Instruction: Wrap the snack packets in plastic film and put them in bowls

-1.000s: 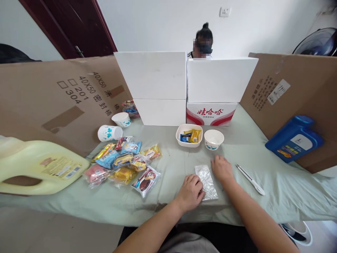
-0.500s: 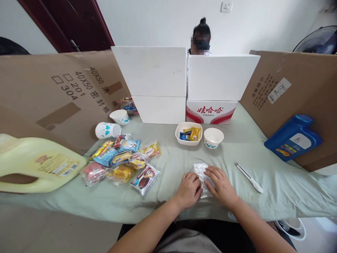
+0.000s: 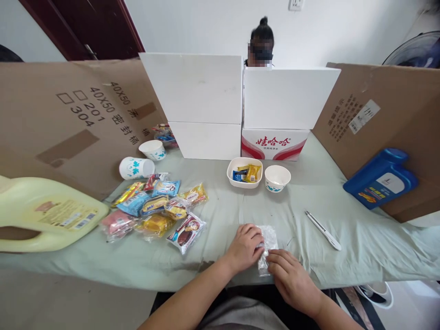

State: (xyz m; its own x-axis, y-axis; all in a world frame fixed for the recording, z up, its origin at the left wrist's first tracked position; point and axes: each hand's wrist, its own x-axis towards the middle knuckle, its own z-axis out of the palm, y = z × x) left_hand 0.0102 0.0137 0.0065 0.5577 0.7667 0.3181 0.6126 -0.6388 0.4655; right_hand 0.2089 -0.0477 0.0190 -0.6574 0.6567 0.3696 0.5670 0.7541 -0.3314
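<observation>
We see a cloth-covered table [image 3: 220, 208], flanked by a left cardboard panel [image 3: 30, 110] and a right cardboard panel [image 3: 398, 119]; white boxes [image 3: 204, 89] stand along its far side. At far left we note a pale yellow jug [image 3: 79, 201], with a heap of wrapped snacks [image 3: 154, 205] just beside it; a blue bottle [image 3: 381, 176] leans against the right panel. Near the front edge we observe the left hand [image 3: 244, 247], its fingers curled over the left side of a clear plastic packet, and the right hand [image 3: 292, 277], its fingers loosely bent and touching the lower right; we cannot tell whether either pinches it. Beyond them sits a white tray [image 3: 244, 184] of small packets. The plastic packet [image 3: 270, 236] lies flat between the hands. A patterned paper cup [image 3: 277, 179] stands upright beside the tray; a slim white pen-like tool [image 3: 322, 230] lies to the right.
</observation>
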